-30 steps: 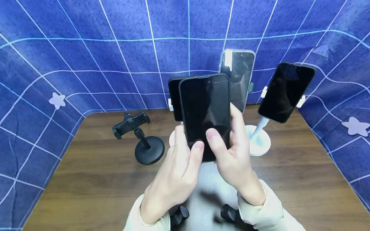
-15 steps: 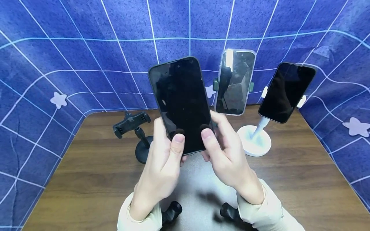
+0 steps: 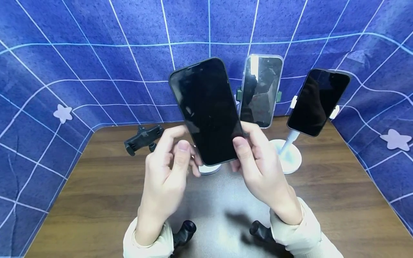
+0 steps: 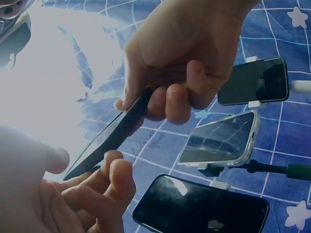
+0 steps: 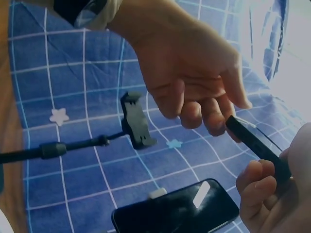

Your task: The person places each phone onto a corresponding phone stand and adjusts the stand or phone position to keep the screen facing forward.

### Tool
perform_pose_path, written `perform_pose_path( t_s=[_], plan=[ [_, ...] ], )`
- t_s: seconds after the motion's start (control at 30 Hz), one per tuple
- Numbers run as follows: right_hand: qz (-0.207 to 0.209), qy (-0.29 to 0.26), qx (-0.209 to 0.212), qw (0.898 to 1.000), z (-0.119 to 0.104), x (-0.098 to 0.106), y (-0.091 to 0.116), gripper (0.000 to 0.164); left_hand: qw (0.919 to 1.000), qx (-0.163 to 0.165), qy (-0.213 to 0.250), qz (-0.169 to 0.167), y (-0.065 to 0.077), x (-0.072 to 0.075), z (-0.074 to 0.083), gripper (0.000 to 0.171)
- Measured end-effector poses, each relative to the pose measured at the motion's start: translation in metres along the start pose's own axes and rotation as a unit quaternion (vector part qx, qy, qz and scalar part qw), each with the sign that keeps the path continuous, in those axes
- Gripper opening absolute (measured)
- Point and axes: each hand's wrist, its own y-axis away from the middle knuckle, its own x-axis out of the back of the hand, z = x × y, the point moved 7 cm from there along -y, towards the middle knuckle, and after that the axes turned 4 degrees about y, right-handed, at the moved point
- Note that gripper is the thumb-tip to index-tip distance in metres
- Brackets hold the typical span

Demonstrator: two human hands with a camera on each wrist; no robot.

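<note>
A black smartphone (image 3: 206, 111) is held up in front of me, screen toward me and tilted with its top to the left. My right hand (image 3: 262, 168) grips its lower right edge, thumb on the screen and fingers behind. My left hand (image 3: 164, 168) is at the lower left edge, its thumb raised off the glass and its fingers loosely bent by the phone's back. In the left wrist view, the smartphone (image 4: 109, 138) appears edge-on between both hands. A black phone stand (image 3: 143, 139) stands beyond my left hand, partly covered by it.
At the back right, a clear-cased phone (image 3: 262, 89) sits in a green clamp. Farther right, another phone (image 3: 317, 102) leans in a stand with a white round base (image 3: 288, 161). One more mounted phone (image 4: 199, 208) is hidden behind the held one in the head view.
The phone moved left and up from in front of the mounted phones, then tilted left. My left thumb has come off its screen and that hand has shifted left; the right hand keeps its grip.
</note>
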Motion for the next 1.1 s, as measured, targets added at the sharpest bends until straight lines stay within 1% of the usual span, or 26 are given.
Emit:
perform_pose_path(
  t_s=[0.07,0.17,0.23,0.43,0.5,0.6,0.7,0.83,0.93,1.0,1.1],
  plan=[
    [0.008,0.011,0.010,1.000,0.000,0.002,-0.001,0.021,0.9999,0.007,-0.001,0.012,-0.001,0.003,-0.001,0.020],
    [0.021,0.038,0.032,0.999,0.000,0.004,-0.002,0.021,0.9993,0.020,-0.017,0.027,-0.002,0.008,-0.004,0.022],
    [0.022,0.046,0.041,0.998,-0.001,0.004,-0.002,0.022,0.9987,0.030,-0.023,0.034,-0.002,0.009,-0.006,0.023],
    [0.020,0.048,0.062,0.997,-0.004,-0.002,-0.001,0.023,0.9975,0.032,-0.037,0.050,0.001,0.006,-0.011,0.021],
    [0.022,0.052,0.074,0.996,-0.006,-0.003,0.000,0.025,0.9975,0.031,-0.040,0.049,0.000,0.004,-0.012,0.019],
    [0.032,0.065,0.098,0.993,-0.010,-0.004,0.001,0.027,0.9978,0.035,-0.034,0.045,-0.001,0.001,-0.014,0.019],
    [0.039,0.065,0.114,0.991,-0.013,-0.004,0.001,0.028,0.9982,0.037,-0.024,0.040,-0.002,-0.001,-0.015,0.018],
    [0.031,0.061,0.134,0.989,-0.018,-0.006,0.000,0.032,0.9983,0.038,0.004,0.045,-0.002,0.000,-0.014,0.017],
    [0.018,0.070,0.154,0.985,-0.021,-0.009,0.000,0.035,0.9975,0.038,0.013,0.058,-0.002,0.004,-0.013,0.017],
    [0.012,0.078,0.165,0.983,-0.023,-0.012,-0.001,0.036,0.9967,0.037,0.012,0.072,-0.002,0.008,-0.013,0.017],
    [0.000,0.087,0.170,0.982,-0.023,-0.015,-0.001,0.035,0.9944,0.035,0.025,0.096,-0.002,0.015,-0.012,0.017]
  ],
)
